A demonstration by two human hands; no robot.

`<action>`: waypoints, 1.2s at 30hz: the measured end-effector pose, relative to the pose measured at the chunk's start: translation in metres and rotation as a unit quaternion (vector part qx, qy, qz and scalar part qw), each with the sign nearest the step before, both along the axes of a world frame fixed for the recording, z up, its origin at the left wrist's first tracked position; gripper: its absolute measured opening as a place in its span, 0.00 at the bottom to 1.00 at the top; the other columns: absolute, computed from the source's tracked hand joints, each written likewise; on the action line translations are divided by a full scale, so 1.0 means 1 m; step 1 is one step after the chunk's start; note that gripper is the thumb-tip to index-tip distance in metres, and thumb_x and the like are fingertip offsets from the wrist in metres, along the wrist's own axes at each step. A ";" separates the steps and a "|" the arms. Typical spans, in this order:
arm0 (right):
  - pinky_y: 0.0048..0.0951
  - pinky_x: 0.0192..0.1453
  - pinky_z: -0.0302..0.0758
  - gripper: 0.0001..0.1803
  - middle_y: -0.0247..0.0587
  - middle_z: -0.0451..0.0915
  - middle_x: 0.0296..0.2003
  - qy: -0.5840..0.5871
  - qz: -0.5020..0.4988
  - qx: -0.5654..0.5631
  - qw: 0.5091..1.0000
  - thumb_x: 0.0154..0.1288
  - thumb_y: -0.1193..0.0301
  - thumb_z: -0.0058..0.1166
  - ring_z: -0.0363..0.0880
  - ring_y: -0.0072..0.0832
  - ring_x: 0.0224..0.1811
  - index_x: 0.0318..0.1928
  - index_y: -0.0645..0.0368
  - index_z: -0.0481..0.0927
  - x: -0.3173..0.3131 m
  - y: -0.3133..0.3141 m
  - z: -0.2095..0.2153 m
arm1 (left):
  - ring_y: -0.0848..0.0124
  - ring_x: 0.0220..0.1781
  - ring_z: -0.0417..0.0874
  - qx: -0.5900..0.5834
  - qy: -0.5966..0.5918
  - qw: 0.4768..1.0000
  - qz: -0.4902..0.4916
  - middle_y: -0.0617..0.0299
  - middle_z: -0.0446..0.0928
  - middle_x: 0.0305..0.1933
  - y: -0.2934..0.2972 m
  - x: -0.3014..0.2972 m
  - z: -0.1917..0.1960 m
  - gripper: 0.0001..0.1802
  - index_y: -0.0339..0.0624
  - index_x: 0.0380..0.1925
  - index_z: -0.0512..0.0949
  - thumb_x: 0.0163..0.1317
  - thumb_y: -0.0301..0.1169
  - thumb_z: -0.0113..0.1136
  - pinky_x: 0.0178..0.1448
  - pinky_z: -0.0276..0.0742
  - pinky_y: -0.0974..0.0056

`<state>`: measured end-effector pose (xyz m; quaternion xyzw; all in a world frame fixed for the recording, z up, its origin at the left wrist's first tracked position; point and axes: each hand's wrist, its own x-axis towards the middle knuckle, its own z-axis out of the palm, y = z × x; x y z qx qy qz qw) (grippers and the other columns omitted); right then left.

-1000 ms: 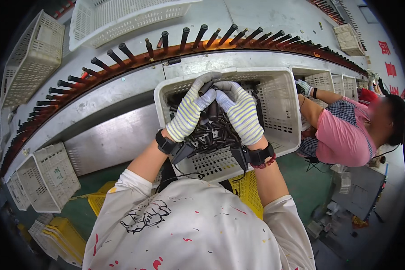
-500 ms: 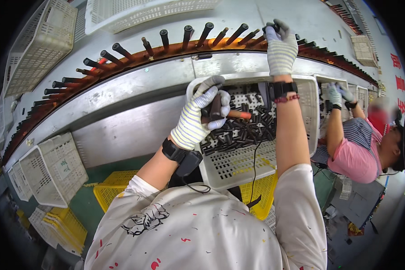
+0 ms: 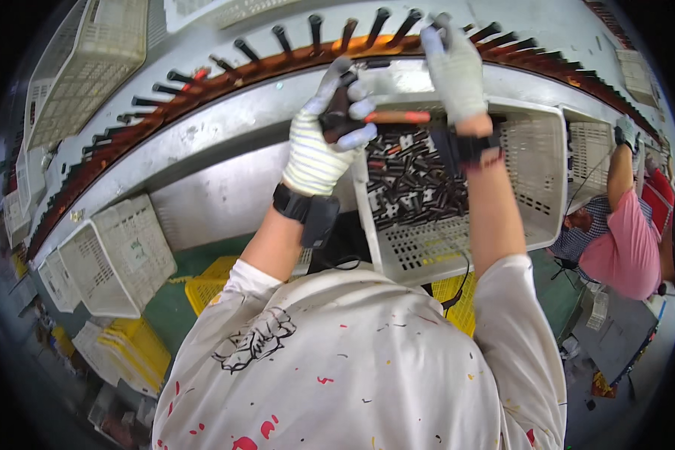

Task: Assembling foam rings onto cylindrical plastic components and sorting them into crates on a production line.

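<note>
My left hand, in a striped glove, is closed round dark brown tubes, above the near left corner of the rail-side crate. An orange-ended rod sticks out to the right from the same grip. My right hand, gloved and smeared by motion, reaches to the curved rail. Its fingers are bent together beside a black post; what lies between them is hidden. Below both hands, a white crate holds many loose dark tubes.
Upright black posts line the rail. A metal ledge runs before it. White crates stand at left, yellow crates lower left. A co-worker in a pink sleeve is at the right. A cable hangs by my crate.
The view has shifted, so the crate sits farther right. My left hand, still holding the tubes and rod, has moved up toward the rail. The co-worker's arm has moved up and right.
</note>
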<state>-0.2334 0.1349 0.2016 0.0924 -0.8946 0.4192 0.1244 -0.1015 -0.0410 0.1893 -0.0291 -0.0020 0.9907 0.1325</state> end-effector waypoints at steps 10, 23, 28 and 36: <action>0.21 0.28 0.73 0.12 0.34 0.80 0.24 -0.376 0.053 -0.087 0.921 0.61 0.68 0.56 0.77 0.21 0.22 0.43 0.63 0.80 0.114 0.078 0.050 | 0.69 0.31 0.77 -0.165 0.002 0.983 -0.078 0.57 0.76 0.34 0.042 -0.013 0.012 0.13 0.50 0.52 0.69 0.68 0.33 0.49 0.18 0.66 0.74; 0.30 0.47 0.75 0.15 0.47 0.80 0.37 -0.002 0.075 -0.087 0.993 0.54 0.77 0.60 0.79 0.37 0.39 0.44 0.64 0.79 0.106 0.060 0.044 | 0.79 0.18 0.74 -0.424 0.001 0.902 -0.082 0.67 0.76 0.30 0.103 -0.038 0.026 0.15 0.46 0.52 0.70 0.68 0.36 0.50 0.14 0.65 0.76; 0.22 0.42 0.76 0.13 0.42 0.80 0.38 -0.072 -0.072 -0.366 0.925 0.62 0.77 0.54 0.79 0.23 0.36 0.47 0.65 0.72 0.052 0.081 0.035 | 0.80 0.26 0.74 -0.469 0.064 0.870 -0.142 0.64 0.74 0.29 0.107 -0.034 0.029 0.21 0.42 0.58 0.66 0.68 0.37 0.50 0.18 0.63 0.79; 0.28 0.49 0.74 0.16 0.45 0.81 0.41 0.037 -0.069 -0.237 0.968 0.63 0.75 0.55 0.80 0.30 0.42 0.51 0.64 0.71 -0.069 0.100 -0.018 | 0.79 0.25 0.71 -0.467 0.067 0.856 -0.213 0.65 0.71 0.24 0.091 -0.019 0.018 0.33 0.39 0.61 0.63 0.67 0.53 0.46 0.18 0.59 0.79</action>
